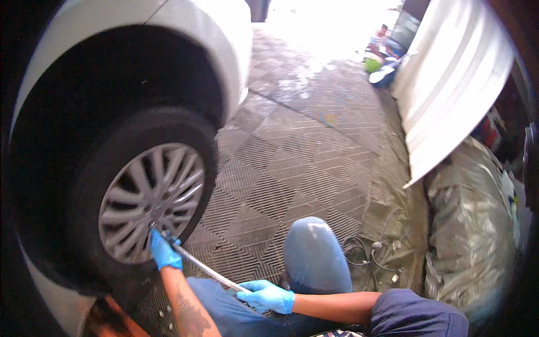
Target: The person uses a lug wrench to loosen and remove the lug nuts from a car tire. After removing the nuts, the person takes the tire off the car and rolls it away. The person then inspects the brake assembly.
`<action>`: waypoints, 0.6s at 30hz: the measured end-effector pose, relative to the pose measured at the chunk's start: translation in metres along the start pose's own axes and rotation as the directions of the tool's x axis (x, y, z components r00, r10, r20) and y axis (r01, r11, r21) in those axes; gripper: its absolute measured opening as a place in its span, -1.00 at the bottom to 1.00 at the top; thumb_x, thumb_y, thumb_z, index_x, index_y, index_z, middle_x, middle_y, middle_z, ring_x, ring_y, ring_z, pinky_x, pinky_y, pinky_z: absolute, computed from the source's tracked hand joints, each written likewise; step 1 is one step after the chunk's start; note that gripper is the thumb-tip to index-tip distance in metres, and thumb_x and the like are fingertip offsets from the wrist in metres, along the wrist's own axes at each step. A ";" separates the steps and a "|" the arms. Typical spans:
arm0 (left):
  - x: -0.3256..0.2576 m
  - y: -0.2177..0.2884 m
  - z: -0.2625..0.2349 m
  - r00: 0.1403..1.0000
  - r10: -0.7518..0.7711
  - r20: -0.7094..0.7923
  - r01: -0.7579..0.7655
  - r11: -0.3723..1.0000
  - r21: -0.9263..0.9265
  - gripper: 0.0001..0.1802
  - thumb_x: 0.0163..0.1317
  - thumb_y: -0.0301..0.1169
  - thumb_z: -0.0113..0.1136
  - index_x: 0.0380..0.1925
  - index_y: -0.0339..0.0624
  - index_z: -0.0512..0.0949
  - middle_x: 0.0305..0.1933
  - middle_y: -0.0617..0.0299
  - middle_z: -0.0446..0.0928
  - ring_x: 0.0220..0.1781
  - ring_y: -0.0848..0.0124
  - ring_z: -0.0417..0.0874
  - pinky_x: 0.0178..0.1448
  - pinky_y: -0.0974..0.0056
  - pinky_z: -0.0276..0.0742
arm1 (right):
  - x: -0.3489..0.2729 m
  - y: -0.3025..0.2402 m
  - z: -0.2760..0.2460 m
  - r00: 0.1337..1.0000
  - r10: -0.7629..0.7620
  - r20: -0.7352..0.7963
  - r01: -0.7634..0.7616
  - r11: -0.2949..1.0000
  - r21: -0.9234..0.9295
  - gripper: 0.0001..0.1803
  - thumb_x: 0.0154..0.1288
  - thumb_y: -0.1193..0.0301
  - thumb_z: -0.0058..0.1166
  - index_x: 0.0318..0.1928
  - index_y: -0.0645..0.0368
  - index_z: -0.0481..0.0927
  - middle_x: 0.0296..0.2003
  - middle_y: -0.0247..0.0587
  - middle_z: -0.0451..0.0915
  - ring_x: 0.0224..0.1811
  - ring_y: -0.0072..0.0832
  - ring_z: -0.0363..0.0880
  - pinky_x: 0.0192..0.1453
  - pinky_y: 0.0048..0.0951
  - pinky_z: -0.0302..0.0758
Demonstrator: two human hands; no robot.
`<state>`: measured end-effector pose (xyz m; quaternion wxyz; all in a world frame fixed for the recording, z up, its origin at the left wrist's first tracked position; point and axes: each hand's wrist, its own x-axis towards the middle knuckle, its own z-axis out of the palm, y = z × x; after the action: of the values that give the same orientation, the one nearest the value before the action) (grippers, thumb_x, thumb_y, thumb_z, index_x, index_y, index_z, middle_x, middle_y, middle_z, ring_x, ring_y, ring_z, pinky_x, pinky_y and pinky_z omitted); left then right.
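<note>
A long-handled socket wrench (pixel 208 271) slants from the car wheel down toward my right knee. My left hand (pixel 164 253), in a blue glove, is closed around its head end, close to the wheel's hub. Part of the head is hidden by those fingers, so I cannot see exactly how it sits on the wheel nut. At the other end, my right hand (pixel 268 296), also gloved in blue, grips the handle. The wheel has a silver multi-spoke rim (pixel 135 181) inside a black tyre (pixel 206 132).
A white car body (pixel 227 33) arches over the wheel. Ribbed, tiled flooring (pixel 269 191) spreads to its right. Further right are a cable (pixel 368 261), a large covered bundle (pixel 471 224) and a corrugated white sheet (pixel 449 73). Something orange (pixel 120 314) lies at lower left.
</note>
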<state>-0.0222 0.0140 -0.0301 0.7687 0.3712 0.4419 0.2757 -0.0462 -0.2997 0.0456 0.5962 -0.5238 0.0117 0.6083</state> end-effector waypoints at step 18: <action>-0.182 -0.046 0.030 0.917 -0.387 0.095 0.397 0.869 -0.297 -0.60 0.35 0.02 0.12 -0.53 0.06 0.32 -0.70 0.48 0.17 -0.73 0.56 0.11 -0.65 0.35 0.11 | 0.005 0.002 0.012 0.919 -0.373 -0.126 0.031 0.387 -0.922 -0.61 0.38 0.03 -0.12 -0.02 0.05 0.40 -0.37 0.19 0.64 -0.35 0.13 0.63 -0.27 0.08 0.51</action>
<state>-0.0743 -0.1592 0.0288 0.8642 0.1530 0.4467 0.1740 -0.0535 -0.2889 0.0466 0.2782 -0.8478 -0.2890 0.3469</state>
